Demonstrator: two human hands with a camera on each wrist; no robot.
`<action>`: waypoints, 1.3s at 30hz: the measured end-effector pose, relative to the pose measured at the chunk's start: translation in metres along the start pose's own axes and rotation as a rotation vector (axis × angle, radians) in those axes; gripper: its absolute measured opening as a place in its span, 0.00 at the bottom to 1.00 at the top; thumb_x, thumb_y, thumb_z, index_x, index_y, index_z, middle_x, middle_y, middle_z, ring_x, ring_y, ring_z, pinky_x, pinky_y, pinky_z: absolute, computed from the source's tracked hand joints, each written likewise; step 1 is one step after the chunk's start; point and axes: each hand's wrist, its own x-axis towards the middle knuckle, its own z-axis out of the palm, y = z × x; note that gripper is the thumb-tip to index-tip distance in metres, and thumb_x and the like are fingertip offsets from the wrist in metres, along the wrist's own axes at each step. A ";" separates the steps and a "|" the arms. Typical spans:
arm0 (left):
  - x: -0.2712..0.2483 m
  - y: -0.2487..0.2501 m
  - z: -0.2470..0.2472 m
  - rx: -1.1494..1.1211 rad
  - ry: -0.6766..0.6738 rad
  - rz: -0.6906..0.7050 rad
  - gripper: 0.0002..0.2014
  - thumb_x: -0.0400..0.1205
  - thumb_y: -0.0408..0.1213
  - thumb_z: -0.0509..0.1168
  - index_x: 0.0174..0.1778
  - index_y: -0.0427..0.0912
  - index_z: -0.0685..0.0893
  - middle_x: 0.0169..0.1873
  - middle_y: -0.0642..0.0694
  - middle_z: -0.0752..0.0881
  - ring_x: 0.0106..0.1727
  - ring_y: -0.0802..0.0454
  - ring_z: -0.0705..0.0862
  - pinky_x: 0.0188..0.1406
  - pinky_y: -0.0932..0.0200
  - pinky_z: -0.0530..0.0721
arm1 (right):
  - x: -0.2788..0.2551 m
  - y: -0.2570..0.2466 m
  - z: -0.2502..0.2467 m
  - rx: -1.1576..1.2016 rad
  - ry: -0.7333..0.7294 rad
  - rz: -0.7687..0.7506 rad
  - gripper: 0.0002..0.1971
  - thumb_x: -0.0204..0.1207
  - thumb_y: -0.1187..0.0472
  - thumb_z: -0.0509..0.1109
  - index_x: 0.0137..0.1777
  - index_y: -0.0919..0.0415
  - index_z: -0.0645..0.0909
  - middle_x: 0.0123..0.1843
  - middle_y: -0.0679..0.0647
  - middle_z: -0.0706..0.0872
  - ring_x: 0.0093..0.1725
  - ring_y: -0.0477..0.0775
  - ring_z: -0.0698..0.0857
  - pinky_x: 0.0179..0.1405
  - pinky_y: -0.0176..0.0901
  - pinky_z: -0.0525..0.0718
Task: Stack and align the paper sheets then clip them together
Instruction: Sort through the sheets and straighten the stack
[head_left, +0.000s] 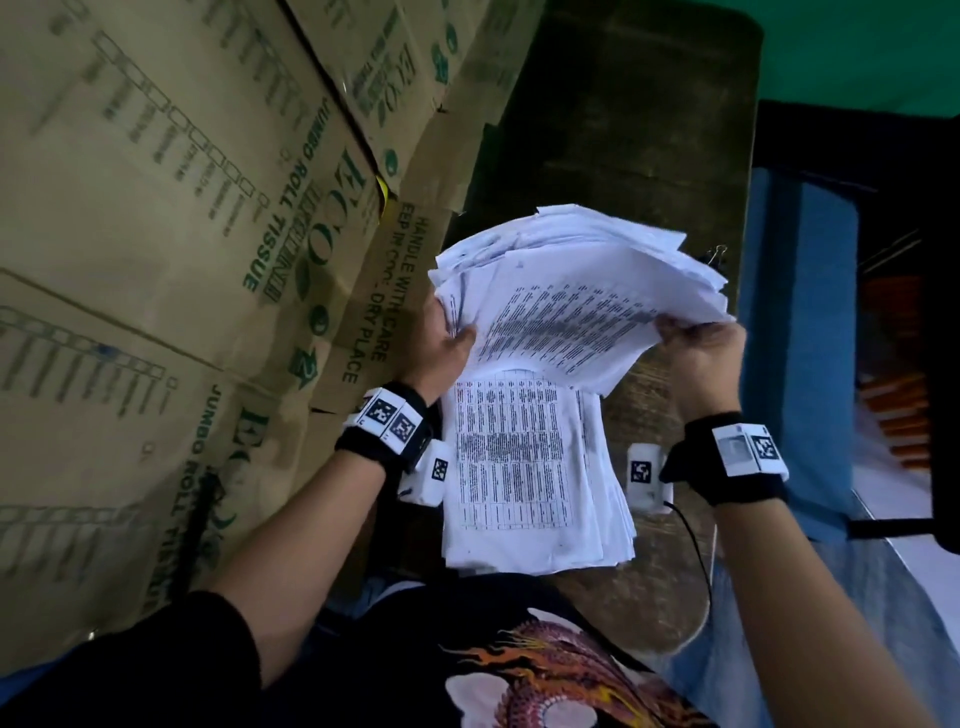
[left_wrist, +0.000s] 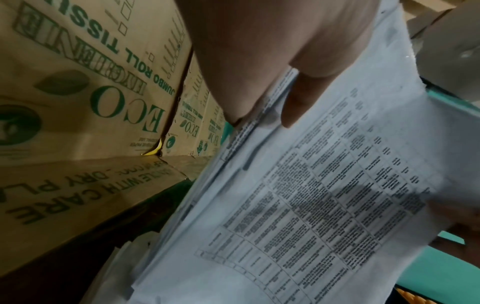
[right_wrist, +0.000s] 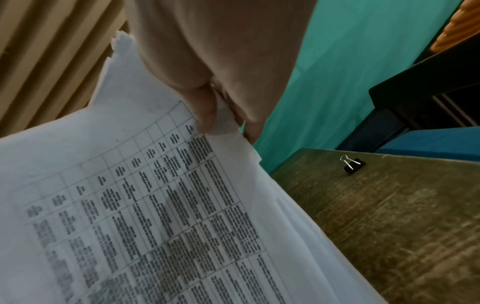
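1. Cardboard boxes (head_left: 171, 218) printed with green lettering fill the left of the head view, from 7 to 11 o'clock, standing beside a dark wooden table (head_left: 639, 135).
2. The left hand (head_left: 441, 348), with a black wrist strap carrying square markers, grips the left edge of a raised bundle of papers (head_left: 576, 291). In the left wrist view its thumb lies on the printed top sheet, and other fingers (left_wrist: 298, 107) go behind the bundle, so the edge is pinched between them.
3. The bundle of papers is held up above the table, near the centre of the head view. Its sheets are fanned and uneven, with corners sticking out toward 12 and 2 o'clock. The top sheet shows a printed table of small text, too blurred to read.
4. A second stack of paper (head_left: 524, 467) lies flat on the table at 6 o'clock from the raised bundle, also slightly uneven at its right edge.
5. The right hand (head_left: 701, 348), with a similar strap, pinches the right edge of the bundle between thumb and fingers (right_wrist: 207, 111), as the right wrist view shows.
6. A black binder clip (right_wrist: 352, 164) with silver handles lies on the table at 2 o'clock from the bundle, near the table's right edge, apart from both hands.
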 end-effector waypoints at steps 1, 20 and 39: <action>0.002 -0.001 -0.002 -0.010 -0.041 -0.013 0.20 0.72 0.37 0.66 0.60 0.35 0.80 0.53 0.37 0.87 0.55 0.44 0.86 0.60 0.37 0.84 | 0.002 0.001 -0.001 0.023 -0.036 0.000 0.12 0.72 0.76 0.73 0.55 0.68 0.84 0.47 0.51 0.91 0.49 0.52 0.87 0.53 0.50 0.87; 0.006 0.035 -0.009 -0.028 -0.006 0.129 0.08 0.74 0.25 0.73 0.48 0.34 0.86 0.46 0.50 0.87 0.42 0.78 0.83 0.44 0.70 0.81 | 0.023 0.004 -0.002 -0.042 -0.029 -0.036 0.09 0.72 0.75 0.70 0.50 0.67 0.85 0.37 0.32 0.89 0.40 0.34 0.84 0.45 0.34 0.83; 0.006 0.046 -0.011 0.047 -0.105 0.281 0.15 0.81 0.37 0.67 0.59 0.31 0.85 0.63 0.34 0.84 0.66 0.53 0.83 0.70 0.52 0.79 | 0.021 -0.011 0.018 0.267 -0.179 0.068 0.28 0.58 0.81 0.60 0.59 0.62 0.79 0.49 0.49 0.89 0.52 0.51 0.85 0.50 0.43 0.84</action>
